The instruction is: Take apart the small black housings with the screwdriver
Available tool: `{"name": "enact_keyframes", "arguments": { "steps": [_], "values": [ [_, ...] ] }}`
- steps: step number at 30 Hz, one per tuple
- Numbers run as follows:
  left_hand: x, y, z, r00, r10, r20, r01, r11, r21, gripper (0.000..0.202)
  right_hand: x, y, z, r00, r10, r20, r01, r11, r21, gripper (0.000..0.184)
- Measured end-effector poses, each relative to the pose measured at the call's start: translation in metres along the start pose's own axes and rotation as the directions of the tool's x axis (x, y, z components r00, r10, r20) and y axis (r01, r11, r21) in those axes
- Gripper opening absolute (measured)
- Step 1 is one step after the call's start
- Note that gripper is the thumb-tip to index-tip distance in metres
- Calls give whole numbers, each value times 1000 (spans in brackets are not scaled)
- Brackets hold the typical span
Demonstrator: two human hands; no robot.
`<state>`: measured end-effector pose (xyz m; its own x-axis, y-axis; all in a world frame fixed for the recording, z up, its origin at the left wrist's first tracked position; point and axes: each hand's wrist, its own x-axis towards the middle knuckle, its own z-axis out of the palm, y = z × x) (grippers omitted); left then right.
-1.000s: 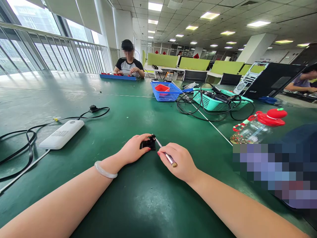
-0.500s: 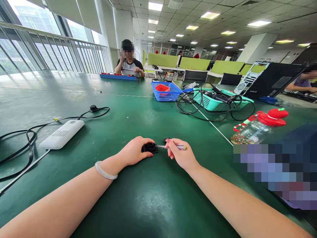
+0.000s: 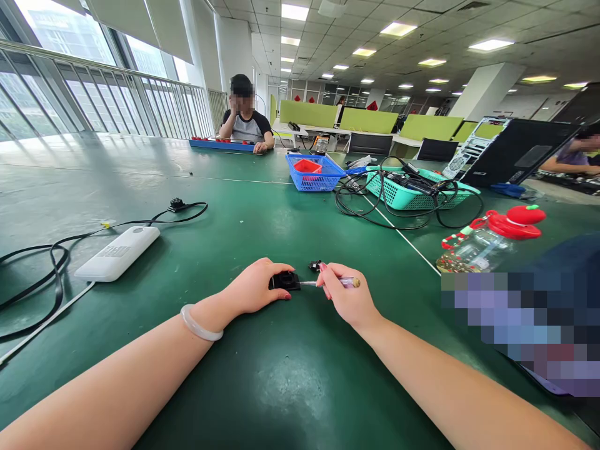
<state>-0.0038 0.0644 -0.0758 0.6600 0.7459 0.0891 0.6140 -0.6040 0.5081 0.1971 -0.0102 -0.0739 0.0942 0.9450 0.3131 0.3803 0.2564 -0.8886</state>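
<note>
My left hand (image 3: 257, 285) rests on the table and grips a small black plastic part (image 3: 287, 281) between thumb and fingers. The part lies low against the green tabletop (image 3: 262, 231); its exact kind does not show. My right hand (image 3: 345, 289) is closed around a screwdriver (image 3: 349, 282) with a pale handle. Its thin metal shaft points left, with the tip at or close beside the black part's right edge; I cannot tell whether they touch. A tiny black piece (image 3: 315, 266) sits just beyond the right fingertips.
A white power bank (image 3: 117, 255) and black cord (image 3: 59, 275) lie left. Further off stand a blue basket (image 3: 315, 182), a teal basket (image 3: 398, 199) with tangled cables, and a tilted black computer case (image 3: 515, 150). A red-lidded bottle (image 3: 482, 247) is right. A person (image 3: 248, 125) sits opposite.
My right hand has shifted slightly right with the screwdriver, so its tip has drawn back from the black part. The tiny black piece is more exposed. The person opposite has lowered a hand to the table.
</note>
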Motion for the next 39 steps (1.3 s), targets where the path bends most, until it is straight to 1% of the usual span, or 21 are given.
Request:
{"name": "enact_keyframes", "arguments": {
  "steps": [3,5,7,9,12,14,15,17,18,20,22,24,26,28,30,31,33,35,36,37,39],
  "values": [
    [-1,0,-2,999,53,14,-52,999,-12,49,-3,-3,1,998,-48,28,49,997,-54,44],
    [-2,-1,-2,998,54,17,-54,998,-11,49,-7,-4,2,991,-110,70,116,988,-98,42],
    [-2,-1,-2,999,40,20,-39,999,-7,50,-9,-4,3,986,-137,92,145,985,-95,40],
    [-1,-2,-1,1000,20,23,-20,1000,-4,52,-8,-1,4,994,-85,72,88,995,-42,42],
    [0,-3,0,1000,-2,28,2,1000,3,55,-2,2,4,998,62,25,-63,997,47,46],
    [0,-2,-1,999,-11,30,11,1000,5,57,-1,2,4,997,79,8,-79,996,32,46],
    [0,-2,-1,999,-15,30,15,1000,5,57,-2,1,4,999,37,7,-37,999,-11,45],
    [0,-1,-1,1000,-19,22,19,1000,7,58,-7,-1,4,990,-128,50,134,982,-132,41],
    [-1,-1,-1,1000,-17,16,17,1000,9,58,-9,-3,4,969,-227,93,241,953,-186,38],
    [-1,-1,0,1000,-8,4,8,1000,13,57,-14,-5,3,903,-385,192,423,876,-232,33],
    [0,-2,1,1000,2,0,-2,1000,14,57,-15,-5,2,845,-467,260,522,826,-212,27],
    [0,-3,2,1000,12,3,-12,1000,14,56,-14,-5,1,823,-478,308,544,819,-182,24],
    [0,-3,2,1000,20,10,-20,1000,9,55,-11,-5,0,822,-442,360,524,834,-173,24],
    [0,-3,2,1000,24,20,-24,1000,3,54,-9,-5,1,834,-379,401,474,863,-171,24],
    [0,-2,2,999,25,28,-25,1000,-5,54,-8,-4,2,865,-295,407,381,912,-151,24],
    [0,-2,2,999,27,30,-27,1000,-9,54,-7,-3,3,889,-239,391,310,942,-130,25],
    [0,-1,1,999,36,31,-36,999,-14,53,-5,0,3,934,-111,339,136,990,-48,31],
    [0,-2,2,998,47,28,-47,999,-15,52,-3,5,2,964,-20,265,2,998,68,39],
    [0,-2,2,998,57,27,-57,998,-17,52,-1,7,0,977,-4,215,-22,993,117,43],
    [0,-2,2,997,70,26,-69,997,-21,51,0,8,-1,988,-9,153,-13,990,143,47],
    [-1,-2,3,995,98,21,-98,995,-30,50,1,9,-4,998,-54,35,49,991,124,50]
  ]
}}
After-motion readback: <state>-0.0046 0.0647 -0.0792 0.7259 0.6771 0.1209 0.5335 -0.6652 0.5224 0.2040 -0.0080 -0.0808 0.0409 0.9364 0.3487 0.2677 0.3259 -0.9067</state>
